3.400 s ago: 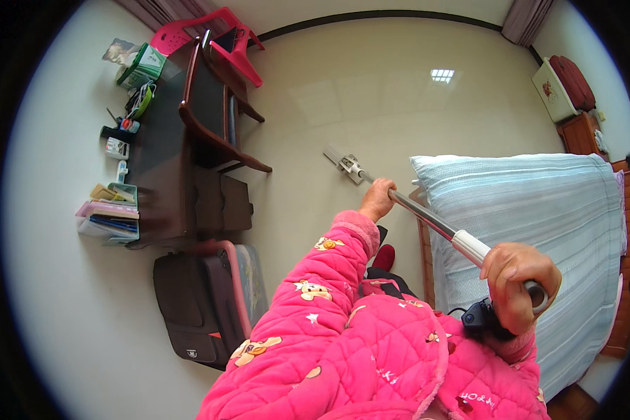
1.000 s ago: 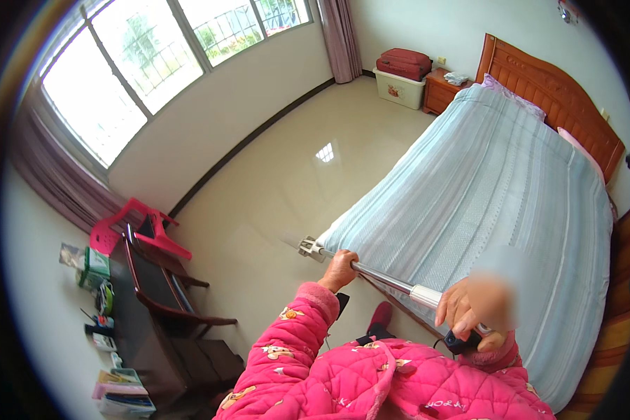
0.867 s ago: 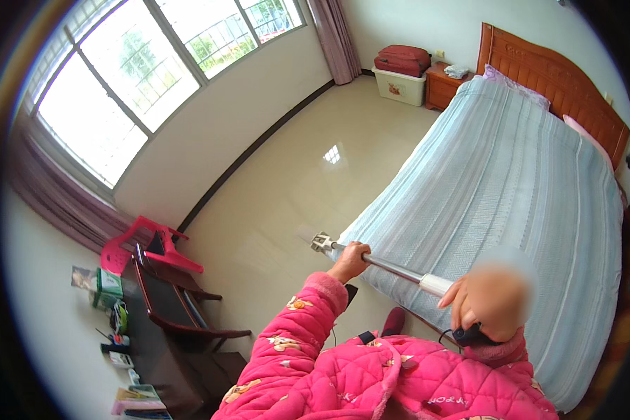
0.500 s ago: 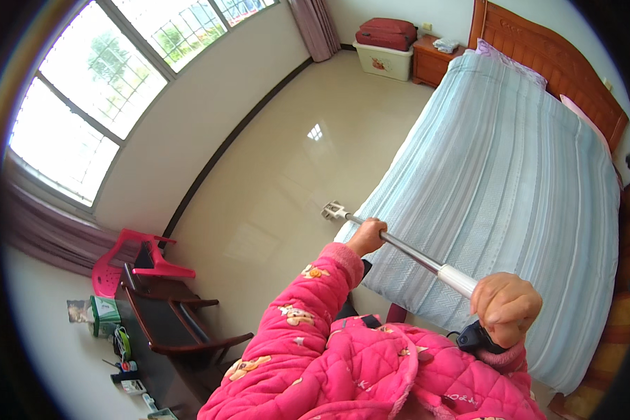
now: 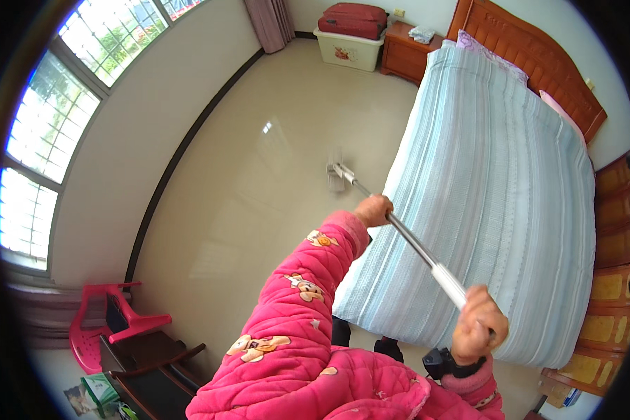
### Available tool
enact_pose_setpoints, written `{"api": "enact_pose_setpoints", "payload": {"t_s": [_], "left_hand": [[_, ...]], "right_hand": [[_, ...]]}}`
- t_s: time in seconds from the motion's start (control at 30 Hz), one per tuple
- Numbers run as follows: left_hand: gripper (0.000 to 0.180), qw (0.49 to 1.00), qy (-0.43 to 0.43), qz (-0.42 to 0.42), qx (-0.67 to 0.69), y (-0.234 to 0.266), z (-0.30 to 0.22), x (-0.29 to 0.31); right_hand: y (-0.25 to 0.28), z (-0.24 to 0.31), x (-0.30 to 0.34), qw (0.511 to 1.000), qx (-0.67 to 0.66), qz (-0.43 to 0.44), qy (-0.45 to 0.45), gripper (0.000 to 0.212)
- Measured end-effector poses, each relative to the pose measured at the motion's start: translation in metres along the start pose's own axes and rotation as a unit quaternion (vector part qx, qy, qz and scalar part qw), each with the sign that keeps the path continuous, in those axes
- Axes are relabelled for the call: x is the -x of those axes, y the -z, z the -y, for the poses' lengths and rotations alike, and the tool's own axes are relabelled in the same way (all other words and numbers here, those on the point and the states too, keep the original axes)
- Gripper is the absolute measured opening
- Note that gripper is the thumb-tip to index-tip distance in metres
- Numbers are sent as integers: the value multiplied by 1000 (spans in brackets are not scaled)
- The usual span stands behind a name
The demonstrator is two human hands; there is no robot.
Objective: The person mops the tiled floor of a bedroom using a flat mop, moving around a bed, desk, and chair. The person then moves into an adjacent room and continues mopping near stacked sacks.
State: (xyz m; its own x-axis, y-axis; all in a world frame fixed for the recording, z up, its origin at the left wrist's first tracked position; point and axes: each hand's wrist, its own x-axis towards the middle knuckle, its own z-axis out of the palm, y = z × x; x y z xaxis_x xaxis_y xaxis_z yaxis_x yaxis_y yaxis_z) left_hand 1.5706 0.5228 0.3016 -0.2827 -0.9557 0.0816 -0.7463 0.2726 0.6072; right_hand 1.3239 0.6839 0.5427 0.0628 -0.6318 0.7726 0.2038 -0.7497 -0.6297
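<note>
A mop point(image 5: 416, 245) with a thin metal pole slants across the view, held in both hands. My left hand point(image 5: 373, 211) is closed round the metal pole, not far above the mop head. Higher up, at the end of the white grip, my right hand point(image 5: 479, 322) is wrapped round the handle. The mop head point(image 5: 337, 176) is small, greyish white and blurred, on the shiny floor to the left of the bed. Beside my left hand and under the pole's line lies the bed's striped pale blue cover point(image 5: 497, 175).
A black chair point(image 5: 154, 378) and a pink plastic chair point(image 5: 108, 325) stand at the lower left. At the far end are a white storage box point(image 5: 346, 50) with a red suitcase point(image 5: 352, 19) on top, and a wooden nightstand point(image 5: 404, 56). Windows line the left wall.
The mop head has moved farther out over the floor, away from the bed's near corner. Both hands have shifted with the pole, still gripping it, and the view has turned somewhat.
</note>
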Motion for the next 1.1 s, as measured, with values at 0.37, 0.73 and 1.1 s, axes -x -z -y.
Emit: {"api": "enact_pose_setpoints", "payload": {"t_s": [0.37, 0.73, 1.1], "left_hand": [[18, 991, 84, -104, -8, 64, 134, -4], [19, 937, 259, -235, -2, 108, 138, 68], [30, 921, 260, -290, -1, 58, 65, 146]], "right_hand": [[-129, -104, -37, 990, -32, 82, -109, 16], [-180, -106, -76, 956, -139, 224, -126, 20], [-120, -51, -120, 877, -256, 372, -165, 11]]}}
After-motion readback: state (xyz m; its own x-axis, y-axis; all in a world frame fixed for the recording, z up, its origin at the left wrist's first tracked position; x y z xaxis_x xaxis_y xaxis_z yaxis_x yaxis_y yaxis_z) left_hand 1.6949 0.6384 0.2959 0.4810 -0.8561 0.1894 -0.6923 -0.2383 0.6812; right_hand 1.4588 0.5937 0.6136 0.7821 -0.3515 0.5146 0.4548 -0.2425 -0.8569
